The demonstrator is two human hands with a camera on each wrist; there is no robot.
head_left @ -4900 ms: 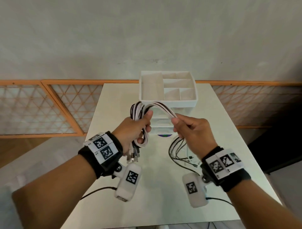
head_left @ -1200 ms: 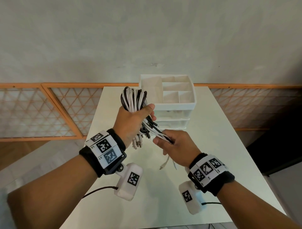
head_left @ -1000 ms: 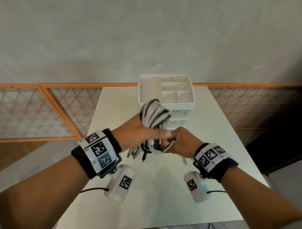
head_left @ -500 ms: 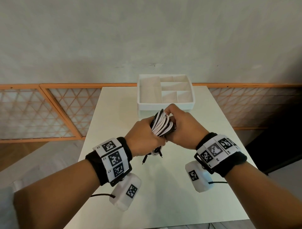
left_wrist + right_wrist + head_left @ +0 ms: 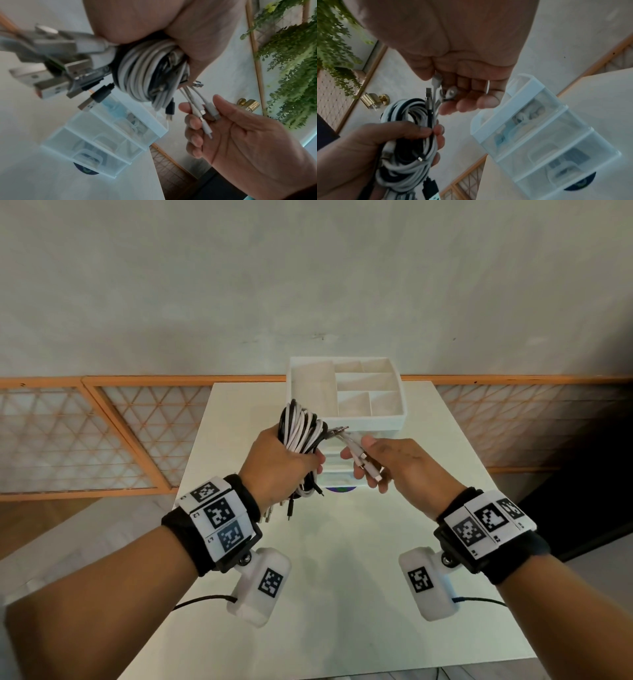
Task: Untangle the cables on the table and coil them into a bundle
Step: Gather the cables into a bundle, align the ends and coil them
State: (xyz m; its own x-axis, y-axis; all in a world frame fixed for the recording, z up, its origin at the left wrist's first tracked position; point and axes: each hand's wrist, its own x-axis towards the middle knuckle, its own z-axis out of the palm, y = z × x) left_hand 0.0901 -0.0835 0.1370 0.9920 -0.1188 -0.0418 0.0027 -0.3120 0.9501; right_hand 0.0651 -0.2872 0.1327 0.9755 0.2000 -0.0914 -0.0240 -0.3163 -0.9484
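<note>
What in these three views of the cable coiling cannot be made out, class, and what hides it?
- Left hand, head view: its back hides the grip on the cable bundle.
- USB plugs, left wrist view: blurred, too close.
- Drawer unit, right wrist view: frosted fronts blur the contents.
- Right hand, head view: cable ends partly covered by fingers.

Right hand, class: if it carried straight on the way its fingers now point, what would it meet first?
Probably the cable bundle gripped in the left hand: the right hand, pinching the loose cable ends, points leftward at it. Depth is uncertain.
</note>
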